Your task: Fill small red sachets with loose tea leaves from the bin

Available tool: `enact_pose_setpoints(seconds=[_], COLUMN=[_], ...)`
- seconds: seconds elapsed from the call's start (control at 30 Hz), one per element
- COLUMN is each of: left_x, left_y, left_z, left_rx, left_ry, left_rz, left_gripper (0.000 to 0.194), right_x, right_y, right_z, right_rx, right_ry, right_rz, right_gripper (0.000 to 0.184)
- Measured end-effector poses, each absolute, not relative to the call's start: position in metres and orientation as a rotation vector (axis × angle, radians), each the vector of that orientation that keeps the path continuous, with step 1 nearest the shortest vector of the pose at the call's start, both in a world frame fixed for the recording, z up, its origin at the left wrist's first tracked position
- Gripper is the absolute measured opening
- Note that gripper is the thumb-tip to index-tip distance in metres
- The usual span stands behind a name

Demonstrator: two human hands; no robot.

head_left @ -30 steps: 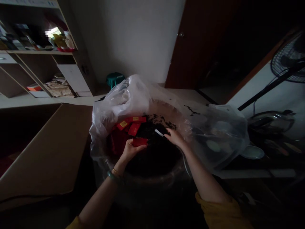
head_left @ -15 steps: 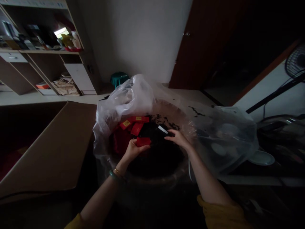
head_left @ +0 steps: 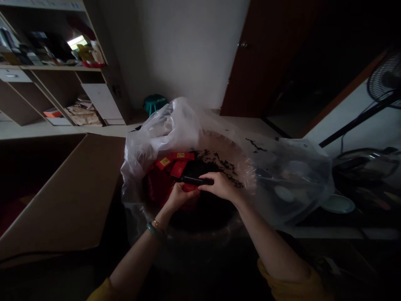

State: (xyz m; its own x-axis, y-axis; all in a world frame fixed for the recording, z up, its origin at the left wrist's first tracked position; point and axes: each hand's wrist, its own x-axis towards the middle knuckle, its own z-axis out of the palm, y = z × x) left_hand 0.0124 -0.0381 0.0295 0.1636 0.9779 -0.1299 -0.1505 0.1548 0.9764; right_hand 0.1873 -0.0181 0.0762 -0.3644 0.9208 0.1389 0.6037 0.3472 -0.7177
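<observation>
Over the basin (head_left: 200, 234), both hands (left (head_left: 178, 196), right (head_left: 219, 187)) pinch a red packet (head_left: 189, 189).

Left hand (head_left: 177, 196) curled, right hand (head_left: 219, 186) gripping (fingertips meeting)

The clear plastic bag (head_left: 188, 125) is showing a thin, glossy, wrinkled film. At 10 o'clock inside it, the red packets (head_left: 171, 163) are looking smooth and faintly shiny. The cardboard panel (head_left: 72, 192) at 9 o'clock is appearing matt. The fan grille (head_left: 385, 79) at 2 o'clock is reading as dark wire.
</observation>
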Motion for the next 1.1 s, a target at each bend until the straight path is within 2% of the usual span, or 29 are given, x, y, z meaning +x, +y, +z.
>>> enact_pose_setpoints(seconds=[0.13,1.1], left_x=[0.0134,0.0108], left_y=[-0.0390,-0.0346], left_z=[0.0276,0.0236], left_rx=[1.029,1.026], left_ry=[1.028,1.072], left_rz=[1.057,1.065], left_gripper=[0.046,0.047], right_x=[0.1827,0.1874], right_y=[-0.0206,-0.0215], right_z=[0.0765,0.0680], right_rx=[-1.355,-1.365], right_ry=[-2.079,-2.081], right_rz=[0.705,0.601], right_gripper=[0.027,0.028])
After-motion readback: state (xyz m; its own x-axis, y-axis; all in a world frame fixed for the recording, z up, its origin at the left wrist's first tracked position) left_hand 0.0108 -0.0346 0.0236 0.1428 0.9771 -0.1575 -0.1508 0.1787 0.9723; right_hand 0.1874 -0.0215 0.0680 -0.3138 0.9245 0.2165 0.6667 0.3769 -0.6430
